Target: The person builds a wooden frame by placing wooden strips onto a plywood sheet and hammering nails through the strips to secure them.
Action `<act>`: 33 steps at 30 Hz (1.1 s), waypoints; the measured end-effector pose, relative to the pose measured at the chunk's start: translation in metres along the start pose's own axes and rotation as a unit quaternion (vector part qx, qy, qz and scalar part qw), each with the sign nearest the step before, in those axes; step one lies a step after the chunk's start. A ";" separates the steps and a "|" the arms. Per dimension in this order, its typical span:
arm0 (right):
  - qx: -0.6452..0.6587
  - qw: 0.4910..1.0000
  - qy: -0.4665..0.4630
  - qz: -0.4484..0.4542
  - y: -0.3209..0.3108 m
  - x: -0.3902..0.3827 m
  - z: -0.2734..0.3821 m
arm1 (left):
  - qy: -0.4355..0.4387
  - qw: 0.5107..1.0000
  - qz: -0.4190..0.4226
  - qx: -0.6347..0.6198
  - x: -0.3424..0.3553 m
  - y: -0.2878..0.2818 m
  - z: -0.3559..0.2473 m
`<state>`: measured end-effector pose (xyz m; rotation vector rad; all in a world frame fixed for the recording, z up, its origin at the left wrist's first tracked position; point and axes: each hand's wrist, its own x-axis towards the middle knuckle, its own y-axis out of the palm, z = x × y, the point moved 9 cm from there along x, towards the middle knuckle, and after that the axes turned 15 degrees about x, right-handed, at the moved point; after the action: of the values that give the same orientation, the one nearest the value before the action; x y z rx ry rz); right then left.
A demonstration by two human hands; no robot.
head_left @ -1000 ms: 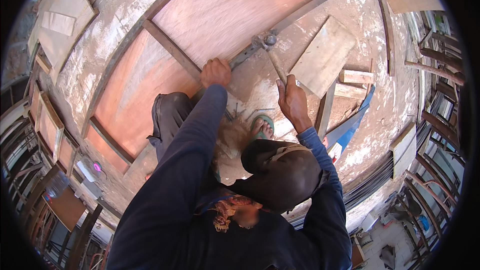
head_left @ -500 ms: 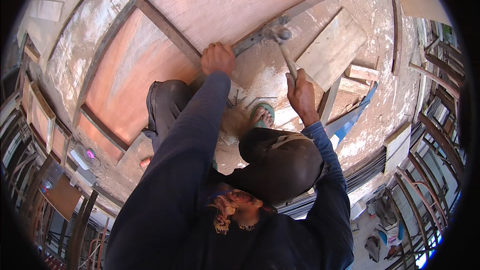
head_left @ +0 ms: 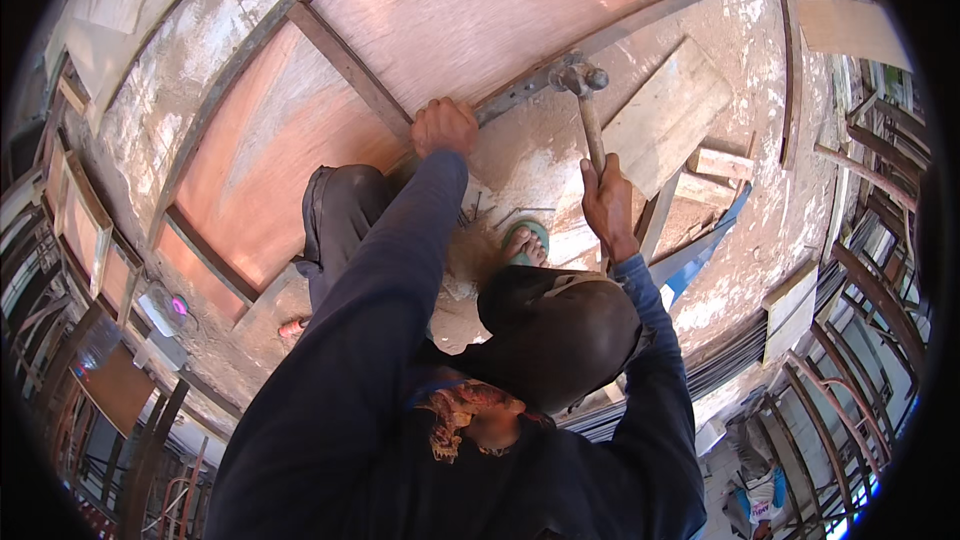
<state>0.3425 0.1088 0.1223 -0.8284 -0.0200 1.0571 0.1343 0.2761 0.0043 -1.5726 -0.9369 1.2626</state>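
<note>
While the hammer [head_left: 583, 90] hangs with its metal head just over the grey frame strip [head_left: 620, 32] at the lower edge of the reddish plywood panel [head_left: 480, 10], the right hand [head_left: 607, 205] grips the wooden handle low down, fingers wrapped tight around it, probably for a fuller swing. The left hand [head_left: 444, 126] presses on the same strip, fingers curled together against it, seemingly to steady the frame. A loose pale board [head_left: 665, 115] lies just beside the hammer on the dusty concrete floor [head_left: 740, 230], crowding that side; a sandalled foot [head_left: 525, 243] rests near the handle, with offcuts [head_left: 720, 165] beyond.
</note>
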 end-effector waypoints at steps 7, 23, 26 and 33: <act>0.303 0.912 -0.247 -0.126 -0.100 -0.015 0.157 | -0.028 0.999 -0.019 0.026 0.006 -0.014 0.024; 0.233 0.933 -0.233 -0.144 -0.064 -0.010 0.095 | -0.008 0.999 -0.044 0.021 0.007 -0.008 0.003; -0.001 0.999 -0.039 -0.014 0.005 0.012 0.015 | -0.008 0.997 -0.079 0.018 0.015 -0.017 -0.005; 0.304 0.890 -0.275 -0.201 -0.114 -0.008 0.163 | -0.028 0.999 -0.018 0.029 0.004 -0.006 0.023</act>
<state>0.3613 0.1739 0.3097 0.0687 -0.3122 0.7973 0.1124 0.2858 0.0070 -1.4760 -0.9507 1.3026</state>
